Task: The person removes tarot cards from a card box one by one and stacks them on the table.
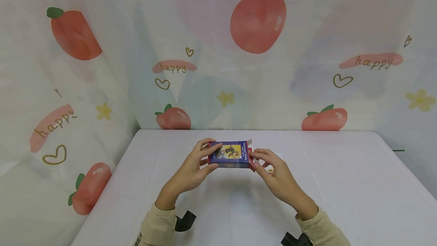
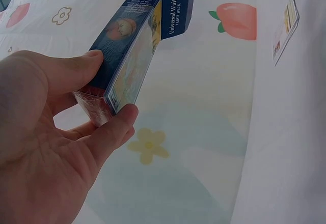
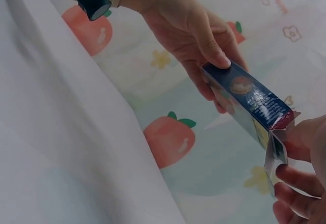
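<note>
A blue tarot card box (image 1: 235,154), marked "Universal Waite" with a picture on its front, is held above the table. My left hand (image 1: 188,172) grips its left end, thumb on the near narrow side and fingers around the far side. The box's right end is open, and its "Tarot Deck" flap (image 2: 177,14) sticks out in the left wrist view. At that open end my right hand (image 1: 279,179) pinches the box's edge and flap between thumb and fingers. Clear plastic wrap (image 2: 92,107) shows at the gripped end. A printed card (image 2: 286,29) lies on the table, partly behind my right hand in the head view.
The white-covered table (image 1: 341,185) meets a patterned curtain (image 1: 211,41) at its back, and another hangs along the left. Black wrist mounts (image 1: 185,221) sit by both sleeves.
</note>
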### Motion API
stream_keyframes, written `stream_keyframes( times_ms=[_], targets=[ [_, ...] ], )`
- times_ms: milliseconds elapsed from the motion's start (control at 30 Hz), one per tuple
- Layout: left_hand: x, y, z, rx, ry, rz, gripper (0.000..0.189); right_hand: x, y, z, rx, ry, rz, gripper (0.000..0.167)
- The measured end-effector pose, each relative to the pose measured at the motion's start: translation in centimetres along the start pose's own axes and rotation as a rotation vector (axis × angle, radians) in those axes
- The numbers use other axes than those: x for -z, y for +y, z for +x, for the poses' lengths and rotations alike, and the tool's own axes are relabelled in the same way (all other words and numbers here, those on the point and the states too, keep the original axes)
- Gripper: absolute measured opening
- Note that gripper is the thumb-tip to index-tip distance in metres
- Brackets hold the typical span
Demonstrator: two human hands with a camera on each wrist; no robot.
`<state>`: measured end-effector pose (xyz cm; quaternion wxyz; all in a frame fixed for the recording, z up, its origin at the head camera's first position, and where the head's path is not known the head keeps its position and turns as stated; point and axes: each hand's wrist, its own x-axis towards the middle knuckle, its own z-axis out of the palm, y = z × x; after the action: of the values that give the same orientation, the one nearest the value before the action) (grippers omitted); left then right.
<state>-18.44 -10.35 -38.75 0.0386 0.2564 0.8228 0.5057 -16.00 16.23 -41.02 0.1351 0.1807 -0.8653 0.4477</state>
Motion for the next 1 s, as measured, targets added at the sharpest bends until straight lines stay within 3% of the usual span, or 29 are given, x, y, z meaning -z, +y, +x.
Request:
stream_keyframes(
  times_ms=[300,700,1000],
  targets=[
    [0.09,-0.02,0.05,0.003,0.007,0.013,0.056,0.22,0.01,0.04,0.023,0.043,0.016,0.027],
    [0.15,0.01,0.1,0.007,0.021,0.015,0.057,0.9,-0.04,0.2,-0.059,0.095,0.019,0.028],
    [0.23,-0.14,0.08,0.001,0.022,0.015,0.056,1.0,0.16,0.2,-0.044,0.146,0.076,0.032]
  ],
)
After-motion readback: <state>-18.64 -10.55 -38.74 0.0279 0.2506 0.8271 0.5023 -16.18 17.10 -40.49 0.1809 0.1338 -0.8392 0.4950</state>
